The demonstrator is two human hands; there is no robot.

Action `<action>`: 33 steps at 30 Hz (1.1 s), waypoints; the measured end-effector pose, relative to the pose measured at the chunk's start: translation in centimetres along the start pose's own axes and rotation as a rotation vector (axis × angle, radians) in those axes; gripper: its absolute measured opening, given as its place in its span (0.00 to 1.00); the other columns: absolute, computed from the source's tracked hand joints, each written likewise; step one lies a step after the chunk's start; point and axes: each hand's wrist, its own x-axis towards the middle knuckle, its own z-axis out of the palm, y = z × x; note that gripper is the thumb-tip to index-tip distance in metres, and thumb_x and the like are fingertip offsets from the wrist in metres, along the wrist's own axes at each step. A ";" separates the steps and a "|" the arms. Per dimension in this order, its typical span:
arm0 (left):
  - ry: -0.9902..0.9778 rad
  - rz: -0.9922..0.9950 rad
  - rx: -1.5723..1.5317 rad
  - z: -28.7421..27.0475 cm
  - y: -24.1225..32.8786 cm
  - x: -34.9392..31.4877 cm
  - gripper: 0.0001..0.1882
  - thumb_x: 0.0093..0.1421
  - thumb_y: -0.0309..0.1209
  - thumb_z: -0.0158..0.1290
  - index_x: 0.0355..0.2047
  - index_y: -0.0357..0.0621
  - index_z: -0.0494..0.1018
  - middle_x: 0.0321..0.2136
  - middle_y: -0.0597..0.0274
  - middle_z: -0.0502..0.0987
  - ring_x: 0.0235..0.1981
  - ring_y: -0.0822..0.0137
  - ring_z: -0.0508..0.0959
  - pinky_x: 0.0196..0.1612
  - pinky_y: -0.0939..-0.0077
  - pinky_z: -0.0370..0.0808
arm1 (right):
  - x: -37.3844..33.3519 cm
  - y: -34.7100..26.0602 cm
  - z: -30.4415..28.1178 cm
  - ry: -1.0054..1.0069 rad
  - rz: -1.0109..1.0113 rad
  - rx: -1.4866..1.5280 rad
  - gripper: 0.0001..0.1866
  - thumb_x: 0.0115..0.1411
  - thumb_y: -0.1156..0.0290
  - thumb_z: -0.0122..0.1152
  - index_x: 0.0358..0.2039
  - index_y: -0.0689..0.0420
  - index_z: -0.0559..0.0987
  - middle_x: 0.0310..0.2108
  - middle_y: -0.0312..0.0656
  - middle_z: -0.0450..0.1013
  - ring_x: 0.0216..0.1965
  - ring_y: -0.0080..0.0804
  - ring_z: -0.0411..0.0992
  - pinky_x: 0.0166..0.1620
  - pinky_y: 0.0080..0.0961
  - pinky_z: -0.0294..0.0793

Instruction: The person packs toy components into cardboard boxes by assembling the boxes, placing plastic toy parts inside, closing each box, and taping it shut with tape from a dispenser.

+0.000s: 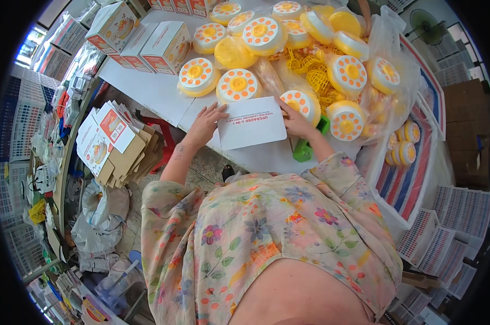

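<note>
From afar, I see the left hand (202, 129) and right hand (299, 122) gripping the white printed carton (252, 124) in their fingers (214, 112); slackening could drop it past the six-o'clock edge of the counter (158, 97).

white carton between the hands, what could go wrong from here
The white carton, close to the yellow-and-white discs, might nudge one. The green piece by the right hand sits near the edge of the table and might get knocked off. The uneven stack of flattened cartons could slide.
</note>
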 end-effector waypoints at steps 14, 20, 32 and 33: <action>-0.134 0.006 0.316 0.8 7.0 0.6 0.60 0.42 0.51 0.68 0.68 0.38 0.49 0.67 0.34 0.47 0.69 0.34 0.45 0.67 0.45 0.56 | 0.5 -7.7 0.8 -0.441 -0.538 -1.150 0.52 0.47 0.48 0.70 0.66 0.59 0.58 0.69 0.56 0.48 0.70 0.55 0.45 0.69 0.51 0.45; -0.153 0.079 0.334 0.8 6.2 0.6 0.56 0.45 0.50 0.66 0.66 0.34 0.50 0.66 0.34 0.49 0.68 0.33 0.47 0.65 0.48 0.60 | 0.9 -8.5 1.1 -0.506 -0.530 -1.137 0.49 0.48 0.51 0.70 0.66 0.59 0.59 0.68 0.57 0.51 0.69 0.54 0.49 0.69 0.47 0.49; -0.188 0.120 0.364 0.9 7.4 -0.9 0.42 0.58 0.41 0.57 0.66 0.33 0.51 0.66 0.36 0.51 0.68 0.34 0.48 0.65 0.52 0.60 | -1.2 -6.0 2.3 -0.351 -0.572 -1.160 0.42 0.55 0.52 0.63 0.66 0.58 0.60 0.68 0.53 0.52 0.69 0.49 0.50 0.69 0.44 0.51; -0.163 0.133 0.403 1.6 7.3 -1.4 0.41 0.60 0.41 0.56 0.66 0.35 0.51 0.66 0.38 0.50 0.68 0.35 0.47 0.63 0.51 0.63 | -1.8 -5.6 2.9 -0.291 -0.597 -1.147 0.42 0.55 0.53 0.63 0.66 0.58 0.60 0.68 0.52 0.52 0.69 0.48 0.50 0.69 0.44 0.50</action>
